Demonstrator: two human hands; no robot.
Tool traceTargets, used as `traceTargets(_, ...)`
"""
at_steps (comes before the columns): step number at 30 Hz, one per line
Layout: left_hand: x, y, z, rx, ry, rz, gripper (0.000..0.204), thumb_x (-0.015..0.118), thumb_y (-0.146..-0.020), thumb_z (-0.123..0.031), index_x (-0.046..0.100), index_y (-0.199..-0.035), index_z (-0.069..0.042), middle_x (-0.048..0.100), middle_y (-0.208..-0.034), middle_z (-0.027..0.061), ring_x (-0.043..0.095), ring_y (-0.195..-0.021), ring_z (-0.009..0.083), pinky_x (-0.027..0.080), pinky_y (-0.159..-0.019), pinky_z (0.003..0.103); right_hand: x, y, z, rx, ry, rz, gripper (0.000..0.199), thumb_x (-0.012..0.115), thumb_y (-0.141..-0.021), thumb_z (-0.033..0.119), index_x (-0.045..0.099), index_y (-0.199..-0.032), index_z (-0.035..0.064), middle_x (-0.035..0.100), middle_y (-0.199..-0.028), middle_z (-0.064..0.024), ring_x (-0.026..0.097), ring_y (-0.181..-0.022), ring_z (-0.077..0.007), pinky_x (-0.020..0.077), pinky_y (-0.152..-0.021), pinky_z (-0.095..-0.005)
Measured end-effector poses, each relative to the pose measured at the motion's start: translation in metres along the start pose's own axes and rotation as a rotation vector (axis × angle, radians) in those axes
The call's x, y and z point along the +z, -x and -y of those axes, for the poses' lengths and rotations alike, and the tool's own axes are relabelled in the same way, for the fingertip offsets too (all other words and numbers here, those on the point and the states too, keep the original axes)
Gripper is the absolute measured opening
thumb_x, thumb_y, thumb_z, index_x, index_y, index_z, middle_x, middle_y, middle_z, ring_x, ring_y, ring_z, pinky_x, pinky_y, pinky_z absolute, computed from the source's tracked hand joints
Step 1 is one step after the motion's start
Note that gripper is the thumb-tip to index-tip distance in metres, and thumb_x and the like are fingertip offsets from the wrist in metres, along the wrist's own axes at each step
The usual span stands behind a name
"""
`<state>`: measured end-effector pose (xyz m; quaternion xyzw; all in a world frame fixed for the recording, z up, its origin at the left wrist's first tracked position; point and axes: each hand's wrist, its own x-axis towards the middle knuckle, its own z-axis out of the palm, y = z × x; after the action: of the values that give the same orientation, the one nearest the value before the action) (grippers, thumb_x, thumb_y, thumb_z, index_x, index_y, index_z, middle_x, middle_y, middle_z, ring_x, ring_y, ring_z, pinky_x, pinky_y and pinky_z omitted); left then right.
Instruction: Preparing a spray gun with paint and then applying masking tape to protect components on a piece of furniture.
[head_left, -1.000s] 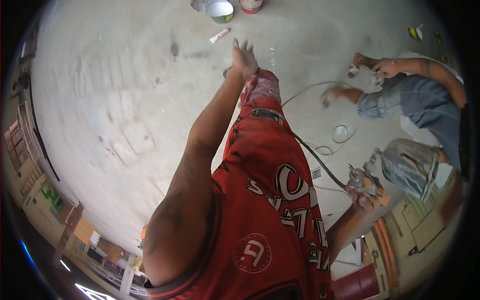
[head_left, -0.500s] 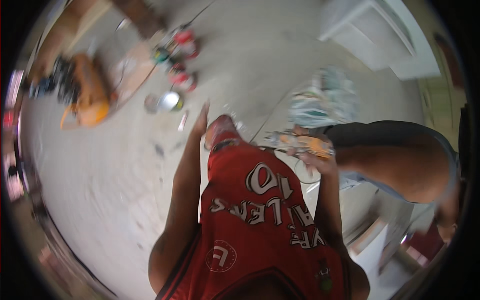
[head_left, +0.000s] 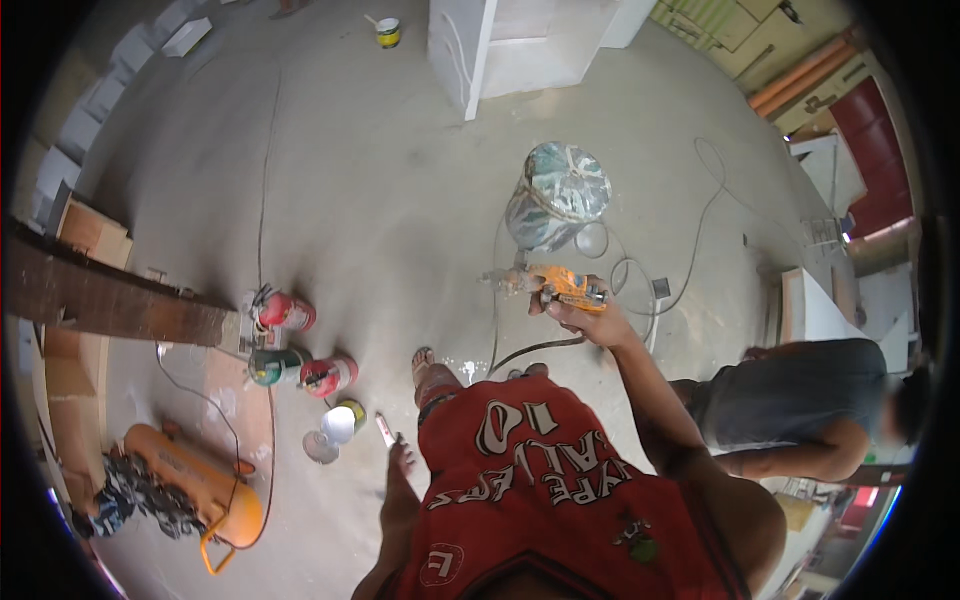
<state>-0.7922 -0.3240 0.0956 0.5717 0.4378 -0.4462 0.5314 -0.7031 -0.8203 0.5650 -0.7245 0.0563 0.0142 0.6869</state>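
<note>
My right hand is wrapped round an orange power tool with a grey, dusty front end, held out ahead of me. Its exact kind is hard to tell. A dark cord or hose runs below it. Just beyond the tool stands a round bucket smeared with white and green, with a clear round lid beside it. My left hand hangs low at my side with its fingers apart, holding nothing visible. Closest to it in the picture is a thin white and red stick-like thing on the floor.
At left are red and green tanks, an open paint can, an orange air compressor and a dark wooden beam. A white cabinet stands ahead. Another person bends at right. Loose cables cross the floor.
My view has swung to the right, shifting the floor things left and down. My right hand has carried the power tool forward from beside my body. The left hand is drawn back lower.
</note>
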Motion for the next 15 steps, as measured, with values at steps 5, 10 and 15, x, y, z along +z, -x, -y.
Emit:
traceTargets(5,-0.041,-0.004,-0.203,0.381,0.269,0.033,0.059,0.051,-0.102,-0.057,0.051,-0.144,-0.016,0.061,-0.137,0.0064,0.063,-0.112,0.0256,0.047,-0.091,0.038,0.037,-0.045,0.035,0.047,-0.007,-0.250,0.031,0.075,-0.095,0.033,0.074,-0.108,0.0040,0.070,-0.084,0.0026,0.047,-0.057,-0.0032,0.0397,-0.052,-0.0236)
traceTargets(10,0.031,0.057,-0.399,0.755,-0.021,0.312,0.062,0.044,-0.106,-0.052,0.045,-0.152,-0.010,0.054,-0.149,0.0101,0.053,-0.135,0.0286,0.039,-0.114,0.044,0.046,-0.068,0.058,-0.051,0.096,-0.501,0.035,0.076,-0.093,0.038,0.074,-0.103,0.0042,0.071,-0.086,0.0006,0.049,-0.058,-0.0054,0.0408,-0.052,-0.0257)
traceTargets(15,0.182,0.134,-0.468,1.166,-0.671,0.744,0.056,0.048,-0.106,-0.042,0.046,-0.150,-0.007,0.056,-0.145,0.0089,0.053,-0.134,0.0202,0.037,-0.115,0.039,0.045,-0.085,0.093,-0.070,0.057,-0.704,0.040,0.076,-0.093,0.043,0.074,-0.101,0.0038,0.063,-0.075,0.0012,0.047,-0.055,-0.0067,0.0389,-0.050,-0.0261)
